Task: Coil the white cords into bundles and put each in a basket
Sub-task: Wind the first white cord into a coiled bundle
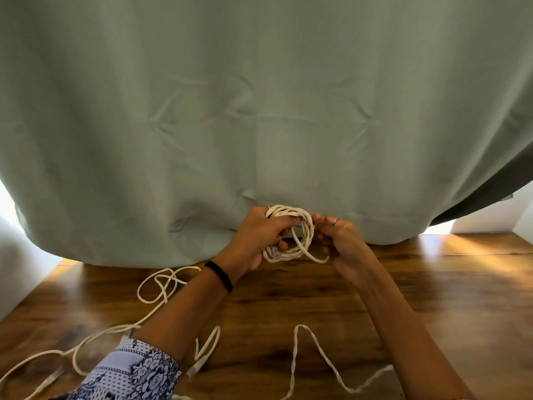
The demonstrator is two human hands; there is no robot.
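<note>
A coiled bundle of white cord [291, 235] hangs between my two hands above the wooden floor. My left hand [261, 236] grips the bundle's left side, fingers curled through the loops. My right hand [337, 241] pinches a strand at the bundle's right edge. A loose tail of the same white cord [314, 345] zigzags over the floor below my right forearm. More uncoiled white cord [157, 287] lies in loops on the floor under and left of my left forearm. No basket is in view.
A pale green curtain [259, 111] fills the upper frame and reaches the brown wooden floor [432, 284] just behind my hands. White wall bases show at far left [17, 269] and far right [490, 223].
</note>
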